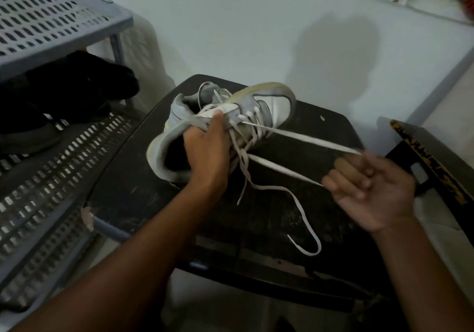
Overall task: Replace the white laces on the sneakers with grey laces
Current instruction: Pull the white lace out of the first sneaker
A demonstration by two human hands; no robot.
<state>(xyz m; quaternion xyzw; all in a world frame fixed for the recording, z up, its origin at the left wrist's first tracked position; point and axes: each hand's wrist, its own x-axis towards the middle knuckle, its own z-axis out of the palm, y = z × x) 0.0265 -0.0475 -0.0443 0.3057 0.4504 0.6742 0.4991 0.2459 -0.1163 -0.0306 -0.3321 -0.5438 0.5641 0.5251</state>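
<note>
One sneaker lies on its side on the dark worktop, gripped at the collar by the left hand. Right hand, blurred, has curled fingers hooked through a taut loop of white lace. Best to brace the shoe and pull steadily, eyelet by eyelet.

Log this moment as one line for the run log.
left hand grips sneaker | right hand pulls white lace | stool underneath
</note>
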